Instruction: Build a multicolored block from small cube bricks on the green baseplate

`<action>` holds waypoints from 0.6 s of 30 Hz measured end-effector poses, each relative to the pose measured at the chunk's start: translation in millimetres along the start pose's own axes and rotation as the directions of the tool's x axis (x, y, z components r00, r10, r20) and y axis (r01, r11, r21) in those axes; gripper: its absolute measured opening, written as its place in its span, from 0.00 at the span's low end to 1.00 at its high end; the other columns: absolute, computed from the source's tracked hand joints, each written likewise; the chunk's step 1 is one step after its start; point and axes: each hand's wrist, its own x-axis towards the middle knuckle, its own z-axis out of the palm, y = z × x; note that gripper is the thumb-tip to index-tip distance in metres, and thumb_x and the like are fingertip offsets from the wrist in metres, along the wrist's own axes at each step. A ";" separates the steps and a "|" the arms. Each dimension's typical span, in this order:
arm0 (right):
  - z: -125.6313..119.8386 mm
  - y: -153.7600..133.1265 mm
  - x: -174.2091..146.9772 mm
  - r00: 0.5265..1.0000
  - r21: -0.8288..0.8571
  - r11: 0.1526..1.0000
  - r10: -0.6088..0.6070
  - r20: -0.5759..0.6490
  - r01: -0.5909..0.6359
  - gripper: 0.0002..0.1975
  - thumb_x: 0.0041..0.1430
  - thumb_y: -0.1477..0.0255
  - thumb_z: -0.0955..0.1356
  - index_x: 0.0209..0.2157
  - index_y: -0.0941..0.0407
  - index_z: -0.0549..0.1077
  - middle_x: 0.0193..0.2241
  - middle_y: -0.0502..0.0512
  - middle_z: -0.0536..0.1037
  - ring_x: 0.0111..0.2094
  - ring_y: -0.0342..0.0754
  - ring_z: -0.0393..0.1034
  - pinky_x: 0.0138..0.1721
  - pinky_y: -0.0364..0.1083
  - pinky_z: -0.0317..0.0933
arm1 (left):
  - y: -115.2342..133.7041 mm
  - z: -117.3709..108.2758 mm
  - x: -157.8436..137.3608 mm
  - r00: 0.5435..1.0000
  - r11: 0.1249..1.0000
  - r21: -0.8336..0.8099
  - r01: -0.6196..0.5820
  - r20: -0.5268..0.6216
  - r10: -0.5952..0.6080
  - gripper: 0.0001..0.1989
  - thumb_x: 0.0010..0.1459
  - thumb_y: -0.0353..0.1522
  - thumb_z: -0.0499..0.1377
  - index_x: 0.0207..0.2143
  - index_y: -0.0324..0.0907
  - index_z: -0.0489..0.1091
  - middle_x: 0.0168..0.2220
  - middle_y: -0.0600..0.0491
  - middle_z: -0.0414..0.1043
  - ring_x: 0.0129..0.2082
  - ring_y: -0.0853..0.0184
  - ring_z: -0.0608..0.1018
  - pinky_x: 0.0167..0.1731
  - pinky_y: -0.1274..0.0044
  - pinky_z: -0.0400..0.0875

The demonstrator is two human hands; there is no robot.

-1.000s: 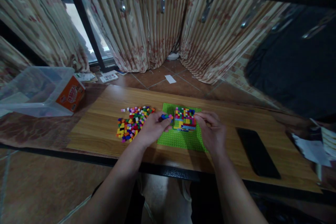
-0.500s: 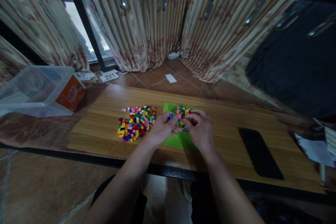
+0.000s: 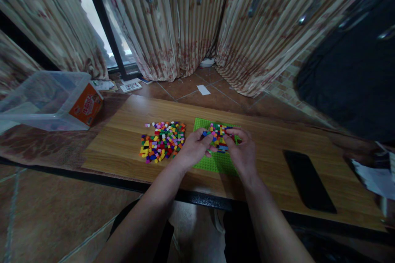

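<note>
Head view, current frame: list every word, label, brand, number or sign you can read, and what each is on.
Nothing is legible.
Orange label on the clear plastic box: large pale characters, too blurred to read.
White card near the window: dark printed marks, too small to read.
Loose bricks and green baseplate: no lettering discernible.

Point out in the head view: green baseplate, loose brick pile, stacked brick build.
green baseplate (image 3: 217, 164): head view, bare studded part nearest the wearer.
loose brick pile (image 3: 166, 141): head view, about the middle of the pile.
stacked brick build (image 3: 220, 132): head view, visible multicoloured upper part.
</note>
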 end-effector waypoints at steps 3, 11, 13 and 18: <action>4.7 -1.5 -0.2 1.000 -0.022 1.000 0.020 -0.009 -0.020 0.07 0.51 0.68 0.70 0.33 0.54 0.78 0.42 0.58 0.75 0.47 0.54 0.68 0.53 0.58 0.59 | -0.3 0.3 -0.2 1.000 1.000 0.004 -0.010 0.003 0.010 0.05 0.62 0.30 0.58 0.32 0.39 0.66 0.27 0.56 0.71 0.24 0.72 0.79 0.17 0.84 0.68; 9.2 -6.6 0.9 0.997 -0.037 0.996 0.078 -0.013 -0.078 0.09 0.47 0.69 0.70 0.32 0.56 0.77 0.44 0.61 0.72 0.49 0.56 0.67 0.53 0.57 0.60 | -0.3 -0.8 0.6 1.000 1.000 0.023 -0.004 0.025 0.003 0.06 0.62 0.32 0.58 0.32 0.39 0.66 0.30 0.55 0.73 0.24 0.72 0.79 0.18 0.84 0.69; 9.8 -7.2 1.0 0.996 -0.025 0.995 0.092 -0.018 -0.092 0.09 0.46 0.69 0.70 0.32 0.57 0.77 0.45 0.62 0.71 0.49 0.56 0.67 0.53 0.56 0.60 | 0.5 -0.6 0.7 1.000 1.000 0.025 0.008 0.025 -0.008 0.06 0.62 0.32 0.58 0.32 0.39 0.66 0.30 0.55 0.72 0.24 0.72 0.79 0.18 0.84 0.69; 12.3 -6.7 0.0 0.995 0.028 0.995 0.099 -0.031 -0.098 0.09 0.46 0.69 0.70 0.31 0.55 0.77 0.45 0.60 0.71 0.49 0.54 0.67 0.54 0.56 0.60 | -0.3 -0.9 1.6 1.000 1.000 0.023 0.011 0.027 -0.012 0.06 0.62 0.31 0.58 0.32 0.39 0.66 0.29 0.55 0.72 0.24 0.72 0.79 0.17 0.84 0.68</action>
